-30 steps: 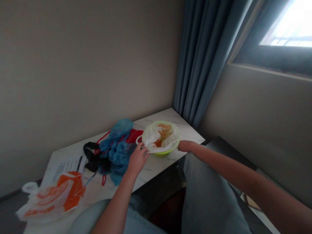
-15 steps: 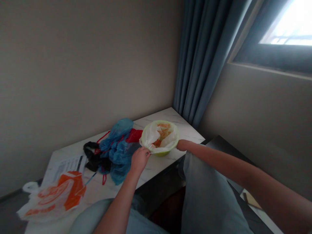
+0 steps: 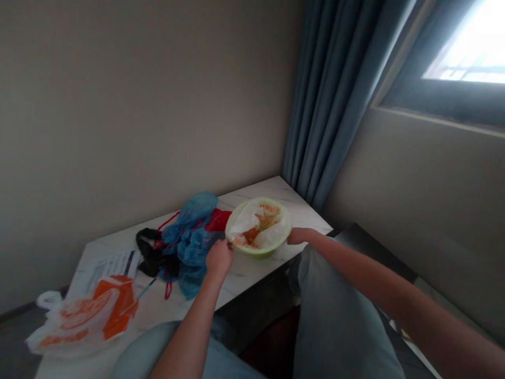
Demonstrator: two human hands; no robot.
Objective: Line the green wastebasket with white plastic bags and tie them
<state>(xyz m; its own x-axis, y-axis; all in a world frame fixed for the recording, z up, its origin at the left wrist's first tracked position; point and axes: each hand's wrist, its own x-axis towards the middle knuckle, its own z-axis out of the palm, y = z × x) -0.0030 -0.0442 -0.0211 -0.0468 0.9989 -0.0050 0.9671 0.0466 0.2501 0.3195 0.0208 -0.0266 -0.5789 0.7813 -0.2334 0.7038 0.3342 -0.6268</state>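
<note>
Farthest left in my head view, a white plastic bag with orange print (image 3: 84,316) slumps over the counter (image 3: 240,287), partly covering a printed sheet (image 3: 104,268). A thin blue stick (image 3: 147,289) pokes out beside it. Next along I have a tangle: a black bag (image 3: 152,260), crumpled blue bags (image 3: 191,245) with red cords, and a red bag (image 3: 218,220) reaching almost to the bowl.

My left hand (image 3: 219,257) comes in just in front of the blue bags, at the bowl's near left rim. Its fingers are curled in there, but I cannot tell whether they are clamped on the rim or on the liner's edge.

The light green bowl (image 3: 261,255) stands upright on the counter, between my two hands, slightly beyond the left one. Inside it a white liner bag (image 3: 242,221) with orange print lies spread, creased in the middle.

My right hand (image 3: 298,236) is against the bowl's right side; its fingertips are hidden, so I cannot tell their grip. Right of that hang blue curtains (image 3: 327,105), then a bright window (image 3: 469,50).
</note>
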